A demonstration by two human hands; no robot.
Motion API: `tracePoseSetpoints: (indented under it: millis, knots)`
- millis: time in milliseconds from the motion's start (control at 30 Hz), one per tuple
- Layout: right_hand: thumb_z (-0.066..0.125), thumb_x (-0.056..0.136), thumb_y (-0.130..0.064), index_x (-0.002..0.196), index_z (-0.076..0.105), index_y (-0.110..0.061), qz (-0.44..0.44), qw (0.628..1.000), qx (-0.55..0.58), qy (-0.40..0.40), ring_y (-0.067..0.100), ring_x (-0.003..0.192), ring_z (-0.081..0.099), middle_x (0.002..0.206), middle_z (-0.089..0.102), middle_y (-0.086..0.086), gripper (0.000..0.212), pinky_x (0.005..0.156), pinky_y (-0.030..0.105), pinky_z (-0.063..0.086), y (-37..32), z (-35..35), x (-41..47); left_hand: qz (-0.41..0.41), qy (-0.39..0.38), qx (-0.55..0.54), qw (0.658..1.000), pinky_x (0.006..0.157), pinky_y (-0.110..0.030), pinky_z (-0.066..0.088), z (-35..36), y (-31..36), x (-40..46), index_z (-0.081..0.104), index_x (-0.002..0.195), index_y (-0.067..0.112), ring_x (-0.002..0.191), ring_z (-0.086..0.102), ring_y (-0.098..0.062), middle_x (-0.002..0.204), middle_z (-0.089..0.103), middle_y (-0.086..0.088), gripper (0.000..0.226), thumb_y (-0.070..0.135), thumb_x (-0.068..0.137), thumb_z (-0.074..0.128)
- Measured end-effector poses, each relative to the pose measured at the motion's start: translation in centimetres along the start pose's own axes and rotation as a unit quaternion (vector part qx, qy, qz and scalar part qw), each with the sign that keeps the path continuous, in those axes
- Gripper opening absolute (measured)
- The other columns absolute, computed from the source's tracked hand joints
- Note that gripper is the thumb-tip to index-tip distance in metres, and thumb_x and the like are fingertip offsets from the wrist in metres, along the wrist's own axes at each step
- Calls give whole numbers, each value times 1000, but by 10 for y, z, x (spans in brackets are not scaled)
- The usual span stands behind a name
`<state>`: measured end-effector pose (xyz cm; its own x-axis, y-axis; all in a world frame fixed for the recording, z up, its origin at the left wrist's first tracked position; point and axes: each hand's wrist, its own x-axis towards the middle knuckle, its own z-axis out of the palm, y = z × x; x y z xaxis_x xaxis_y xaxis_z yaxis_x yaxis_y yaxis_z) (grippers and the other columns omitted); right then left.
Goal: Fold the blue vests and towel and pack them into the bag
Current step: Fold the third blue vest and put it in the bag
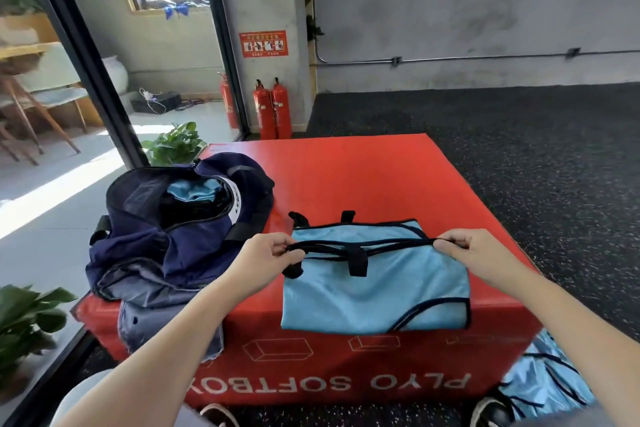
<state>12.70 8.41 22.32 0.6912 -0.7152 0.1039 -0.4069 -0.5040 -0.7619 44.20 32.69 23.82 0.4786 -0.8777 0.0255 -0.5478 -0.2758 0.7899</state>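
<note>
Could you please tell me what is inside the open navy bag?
Light blue fabric shows through the navy bag's opening; whatever lies deeper is hidden by the bag's dark sides.

Single head view; looks forward-down, close over red soft box; wide-angle.

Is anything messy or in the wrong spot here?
Yes. A crumpled blue vest lies on the floor at the red box's near right corner, not on top. A grey cloth sags over the box's left edge below the open bag.
</note>
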Motion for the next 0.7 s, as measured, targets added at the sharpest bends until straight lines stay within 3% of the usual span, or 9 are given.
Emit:
tracePoseSetpoints:
  millis: [100,200,367,500,600,700]
  knots:
    - [67,95,-34,85,75,-31,6,1000,-13,10,14,74,62,81,73,-1,14,78,42,51,3,6,24,-3,6,22,1000,84,-31,55,0,-7,27,75,85,26,83,72,-9,79,76,10,6,31,89,74]
    - [66,95,-35,84,75,-33,11,999,-30,15,12,72,61,77,72,-9,14,75,37,49,5,9,48,-10,-1,23,1000,86,-31,55,3,-12,51,74,85,28,85,72,-8,80,76,10,5,28,89,73]
    - [64,96,-40,86,74,-37,30,997,-71,5,18,86,67,84,74,-11,14,83,39,51,14,14,87,-53,7,49,997,88,-37,57,7,-29,89,74,84,33,87,70,-6,82,76,10,7,39,86,73]
    - [65,94,-42,84,74,-35,53,993,-103,-7,14,88,66,88,74,-15,15,84,38,51,24,23,112,-94,34,73,992,75,-32,59,15,-38,112,73,79,28,75,70,-11,76,73,7,13,40,84,76]
    - [68,93,-42,86,70,-36,64,984,-164,-28,13,90,64,94,70,-14,10,82,36,51,36,34,124,-124,62,129,982,60,-17,45,23,-46,120,69,74,25,72,63,-7,73,68,9,22,44,80,79]
    - [67,91,-46,86,67,-36,64,972,-222,-30,16,90,62,93,63,-12,10,82,41,52,42,41,131,-130,85,150,976,58,-20,39,27,-53,123,70,71,17,71,58,-5,70,65,9,34,49,78,80]
